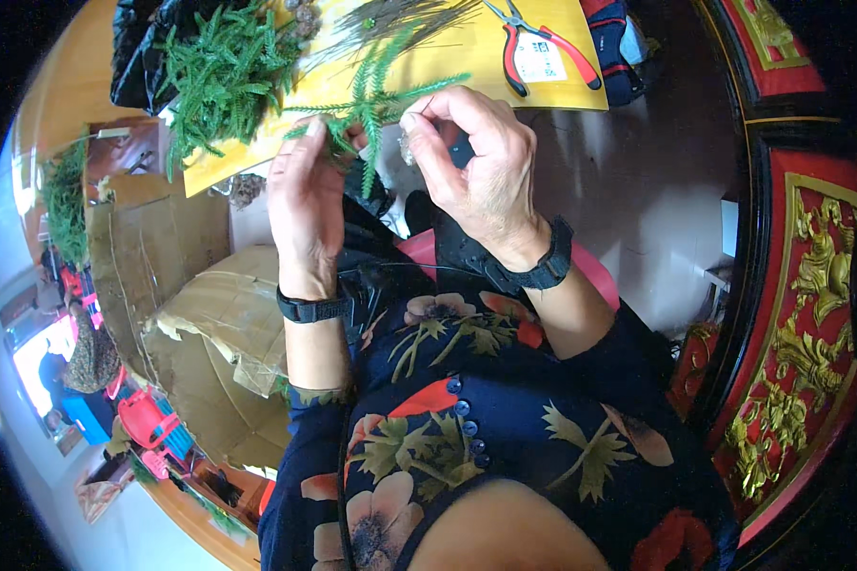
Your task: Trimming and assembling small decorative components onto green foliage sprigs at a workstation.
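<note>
Floral top (514,419) foremost, left hand (305,195) pinches green sprig (370,109) at yellow board (557,17)'s near edge — right hand (481,157), hold unclear.

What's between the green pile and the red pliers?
The head view shows a brown clump and thin dark strands between the green pile and red pliers, behind the held sprig.

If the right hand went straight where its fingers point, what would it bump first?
The right hand would probably meet the green, branching, plastic-looking sprig held in the left hand, though depth is unclear.
</note>
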`<state>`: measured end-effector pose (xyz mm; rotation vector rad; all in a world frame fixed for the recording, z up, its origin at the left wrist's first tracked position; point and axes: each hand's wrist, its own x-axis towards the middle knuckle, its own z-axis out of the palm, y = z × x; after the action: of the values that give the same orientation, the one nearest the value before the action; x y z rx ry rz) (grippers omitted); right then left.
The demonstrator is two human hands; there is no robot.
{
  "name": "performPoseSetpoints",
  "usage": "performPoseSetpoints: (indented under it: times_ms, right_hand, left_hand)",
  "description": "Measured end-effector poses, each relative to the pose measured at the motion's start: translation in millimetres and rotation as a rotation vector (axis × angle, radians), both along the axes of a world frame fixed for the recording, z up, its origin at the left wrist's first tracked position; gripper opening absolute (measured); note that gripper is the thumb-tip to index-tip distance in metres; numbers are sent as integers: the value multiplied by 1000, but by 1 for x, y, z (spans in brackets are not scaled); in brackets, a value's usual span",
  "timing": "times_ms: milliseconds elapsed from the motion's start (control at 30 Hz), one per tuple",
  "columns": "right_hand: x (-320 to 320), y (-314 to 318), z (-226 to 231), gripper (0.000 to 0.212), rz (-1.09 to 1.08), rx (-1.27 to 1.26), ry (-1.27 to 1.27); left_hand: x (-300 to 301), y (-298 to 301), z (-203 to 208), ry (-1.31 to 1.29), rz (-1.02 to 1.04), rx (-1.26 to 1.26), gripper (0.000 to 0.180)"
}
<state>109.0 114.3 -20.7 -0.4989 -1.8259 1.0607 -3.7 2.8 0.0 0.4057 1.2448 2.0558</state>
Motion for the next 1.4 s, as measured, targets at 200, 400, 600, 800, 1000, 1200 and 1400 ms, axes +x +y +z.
performPoseSetpoints:
  times_ms: [200, 400, 600, 800, 1000, 1200, 1400]
  right_hand:
    - [-1, -2, 2, 8, -3, 83, -27]
    - [-1, -4, 2, 9, 8, 141, -83]
    - [-2, -4, -2, 9, 5, 134, -65]
    - [-4, -6, -2, 10, -4, 164, -96]
    - [-4, -10, -2, 10, -9, 162, -140]
    - [-4, -12, -2, 11, -12, 152, -178]
    - [-5, -13, -3, 11, -17, 161, -184]
  left_hand:
    - [0, 0, 0, 38, 38, -220, 18]
    - [4, 4, 8, -32, 8, -136, 18]
    - [6, 4, 0, 144, 42, -245, 16]
    - [11, 3, -1, 370, 92, -405, 14]
    - [13, 4, -3, 419, 160, -363, 12]
    - [18, 6, -6, 512, 199, -366, 10]
    - [20, 5, -6, 1097, 263, -577, 8]
